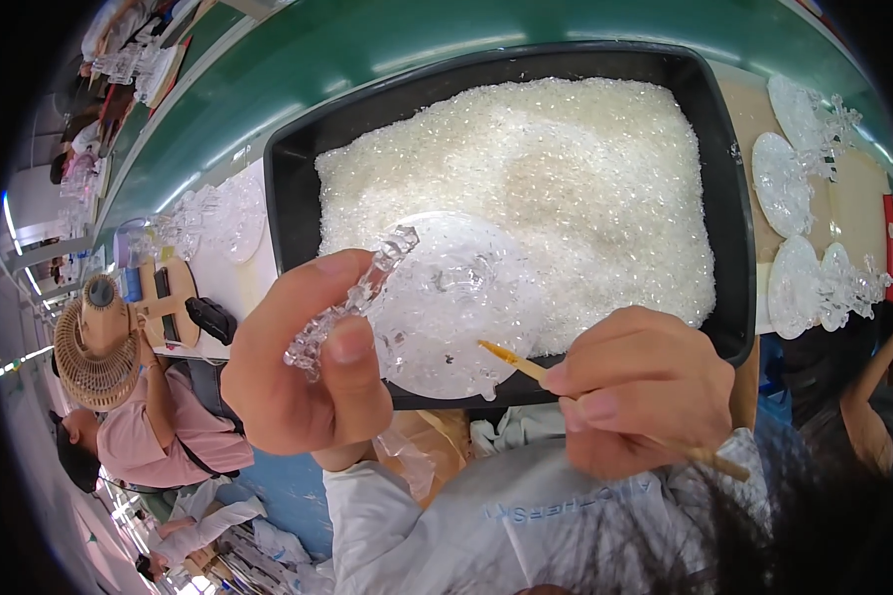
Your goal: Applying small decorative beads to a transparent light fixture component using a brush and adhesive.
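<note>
My left hand [293,367] is closed around the clear, knobbly stem of a transparent plastic ornament [437,342], thumb and fingers pinching it. Its round, disc-like base is tilted and speckled with small flakes. Between the fingertips of my right hand [650,392] is a thin brush [521,364] with a yellowish tip and a wooden handle. That tip is at the lower right part of the disc; whether it touches the surface I cannot tell. Behind the ornament, a black tray [736,228] holds a deep layer of glittering clear-white flakes [575,169].
Several clear ornaments with round bases [786,183] lie on the board right of the tray; more [233,223] stand to its left. Beyond the tray runs a green surface [387,50]. At the left are a fan [97,342] and a person in pink [164,426]. Another person's arm [868,416] shows at the right.
</note>
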Motion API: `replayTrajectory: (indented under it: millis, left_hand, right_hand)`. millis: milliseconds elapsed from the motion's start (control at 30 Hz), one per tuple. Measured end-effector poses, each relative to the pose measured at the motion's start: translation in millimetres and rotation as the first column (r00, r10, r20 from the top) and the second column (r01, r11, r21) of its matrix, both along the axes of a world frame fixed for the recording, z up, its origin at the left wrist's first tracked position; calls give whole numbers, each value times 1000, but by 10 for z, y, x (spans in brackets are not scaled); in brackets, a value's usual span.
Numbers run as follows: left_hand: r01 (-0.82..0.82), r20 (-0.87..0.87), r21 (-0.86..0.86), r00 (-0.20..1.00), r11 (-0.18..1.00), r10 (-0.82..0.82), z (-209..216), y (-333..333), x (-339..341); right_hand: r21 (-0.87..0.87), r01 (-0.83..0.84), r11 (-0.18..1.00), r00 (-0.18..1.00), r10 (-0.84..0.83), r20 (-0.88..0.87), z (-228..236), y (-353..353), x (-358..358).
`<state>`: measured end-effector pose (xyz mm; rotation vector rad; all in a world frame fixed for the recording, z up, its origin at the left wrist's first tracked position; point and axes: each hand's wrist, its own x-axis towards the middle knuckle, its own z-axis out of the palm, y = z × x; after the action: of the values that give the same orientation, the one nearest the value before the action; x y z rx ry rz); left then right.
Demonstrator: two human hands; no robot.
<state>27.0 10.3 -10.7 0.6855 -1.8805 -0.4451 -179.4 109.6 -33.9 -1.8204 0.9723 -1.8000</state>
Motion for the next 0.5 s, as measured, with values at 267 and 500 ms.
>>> replayTrajectory:
  millis: [267,500]
  left_hand:
    - [23,15,5,1000,1000,-23,0,15,48]
    - [29,53,16,998,999,-30,17,17,60]
  right_hand:
    - [140,-157,978,974,176,-141,106,-27,-7]
    - [67,-107,992,992,112,-64,42,-12,-4]
